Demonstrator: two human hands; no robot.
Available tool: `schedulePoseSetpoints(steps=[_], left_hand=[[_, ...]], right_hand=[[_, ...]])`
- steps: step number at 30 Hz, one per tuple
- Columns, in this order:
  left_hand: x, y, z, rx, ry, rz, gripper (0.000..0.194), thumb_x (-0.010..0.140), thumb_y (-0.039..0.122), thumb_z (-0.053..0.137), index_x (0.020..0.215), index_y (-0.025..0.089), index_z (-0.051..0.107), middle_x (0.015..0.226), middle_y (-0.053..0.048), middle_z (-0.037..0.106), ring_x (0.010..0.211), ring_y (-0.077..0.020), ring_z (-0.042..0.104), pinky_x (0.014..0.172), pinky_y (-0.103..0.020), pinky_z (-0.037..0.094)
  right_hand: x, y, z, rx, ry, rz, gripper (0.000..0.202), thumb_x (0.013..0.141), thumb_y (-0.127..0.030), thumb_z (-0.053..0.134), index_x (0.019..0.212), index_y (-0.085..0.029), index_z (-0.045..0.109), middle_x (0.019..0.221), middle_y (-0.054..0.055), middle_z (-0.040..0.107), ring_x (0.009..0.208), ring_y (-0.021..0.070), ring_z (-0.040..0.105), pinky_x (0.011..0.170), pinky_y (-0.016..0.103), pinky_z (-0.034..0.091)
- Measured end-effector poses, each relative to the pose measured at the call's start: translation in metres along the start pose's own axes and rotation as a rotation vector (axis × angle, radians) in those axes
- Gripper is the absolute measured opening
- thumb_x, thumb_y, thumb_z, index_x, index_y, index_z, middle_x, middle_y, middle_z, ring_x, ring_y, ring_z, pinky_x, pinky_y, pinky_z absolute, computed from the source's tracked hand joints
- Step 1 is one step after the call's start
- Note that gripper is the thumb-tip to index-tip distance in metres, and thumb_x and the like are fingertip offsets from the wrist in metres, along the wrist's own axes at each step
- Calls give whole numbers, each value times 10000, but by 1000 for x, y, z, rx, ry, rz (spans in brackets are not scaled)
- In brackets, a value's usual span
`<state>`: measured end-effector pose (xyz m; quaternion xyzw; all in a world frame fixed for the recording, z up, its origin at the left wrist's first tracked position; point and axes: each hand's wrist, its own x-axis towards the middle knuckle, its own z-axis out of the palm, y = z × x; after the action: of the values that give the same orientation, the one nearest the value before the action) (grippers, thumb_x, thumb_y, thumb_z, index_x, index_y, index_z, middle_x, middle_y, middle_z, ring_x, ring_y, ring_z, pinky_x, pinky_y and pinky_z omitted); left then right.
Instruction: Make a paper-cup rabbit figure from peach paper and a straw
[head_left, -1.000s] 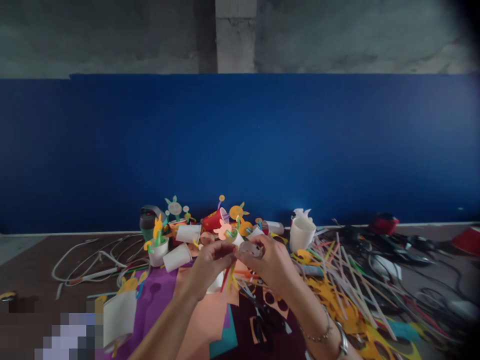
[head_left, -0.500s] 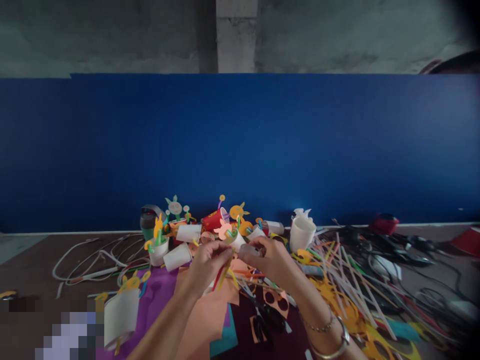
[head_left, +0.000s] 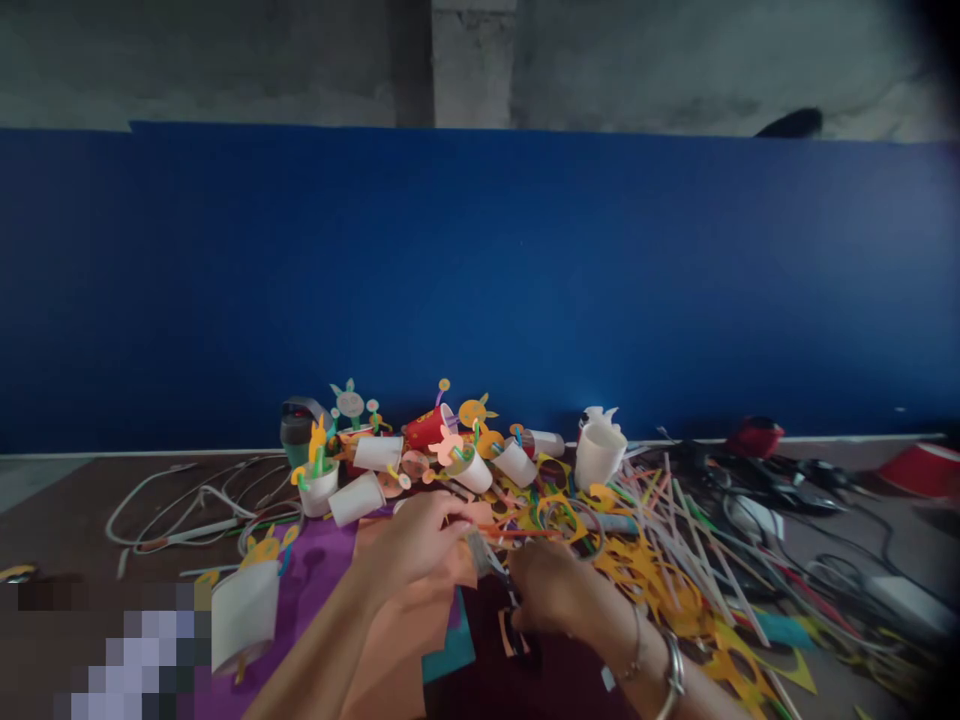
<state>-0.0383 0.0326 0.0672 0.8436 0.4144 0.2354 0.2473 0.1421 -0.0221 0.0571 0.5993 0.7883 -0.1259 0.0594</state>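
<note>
My left hand [head_left: 429,540] hovers over the orange paper, its thumb and fingers closed in a pinch. What lies between the fingertips is too small to make out; a greyish strip [head_left: 481,552] shows just beside them. My right hand [head_left: 553,590] is lowered onto the scissors [head_left: 515,640], fingers curled over their black handles and hiding most of them. Under the hands lie orange paper [head_left: 401,625], purple paper [head_left: 319,570], a teal piece [head_left: 450,655] and dark maroon paper [head_left: 480,690].
Behind the hands lie white paper cups [head_left: 356,498] with paper figures and a red cup [head_left: 427,430]. An upright white cup [head_left: 598,458], straws [head_left: 705,550] and yellow paper scraps [head_left: 675,590] are to the right. Cables [head_left: 202,510] lie left. A blue partition [head_left: 480,280] stands behind.
My right hand has moved down from beside my left hand onto the scissors. The yellow and red strips that hung from my left hand no longer show there.
</note>
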Motion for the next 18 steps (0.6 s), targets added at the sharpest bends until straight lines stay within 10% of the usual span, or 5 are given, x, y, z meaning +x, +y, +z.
schedulePoseSetpoints(steps=[4,18], left_hand=[[0,-3,1,-28,-43,0,207,795,288,524,733,203,702,699,-20,677,646,-174,581,590,-247,348],[3,-7,1,-112,-69,19,163,755,232,550,734,194,708,796,-29,698,705,-173,607,637,-244,391]], right_hand=[[-8,-7,24,-8,81,77,454,570,-102,633,1023,-125,651,938,176,708,856,304,671,692,323,485],[-27,64,24,326,232,1,366,636,-116,507,954,-234,645,922,33,678,845,201,613,701,268,399]])
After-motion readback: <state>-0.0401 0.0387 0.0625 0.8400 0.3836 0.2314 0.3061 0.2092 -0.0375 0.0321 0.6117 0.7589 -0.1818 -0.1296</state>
